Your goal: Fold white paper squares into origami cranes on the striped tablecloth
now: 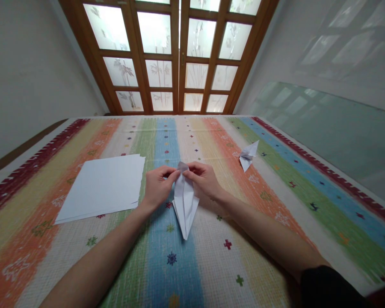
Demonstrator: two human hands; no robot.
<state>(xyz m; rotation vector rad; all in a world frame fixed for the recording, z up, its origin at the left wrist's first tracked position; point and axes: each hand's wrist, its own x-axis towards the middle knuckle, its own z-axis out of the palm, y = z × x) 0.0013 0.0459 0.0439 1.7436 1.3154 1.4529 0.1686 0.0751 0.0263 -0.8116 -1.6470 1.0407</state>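
In the middle of the head view lies a folded sheet of white paper (186, 205), long and kite-shaped, its sharp point toward me. My left hand (160, 182) pinches its far end from the left, thumb and fingers together. From the right, my right hand (205, 177) pinches the same far end, with the thumb pressed on the paper. Both thumbs almost meet there, and a small tip shows beyond them. Creases and layered flaps run down the paper's length. The fingers partly hide its far end.
A stack of white paper sheets (102, 186) lies to the left. A finished-looking folded paper crane (248, 155) sits at the right. Under everything is a striped tablecloth (167, 282). Beyond the table stand wood-framed glass doors (179, 55), with a glass panel (327, 132) along the right.
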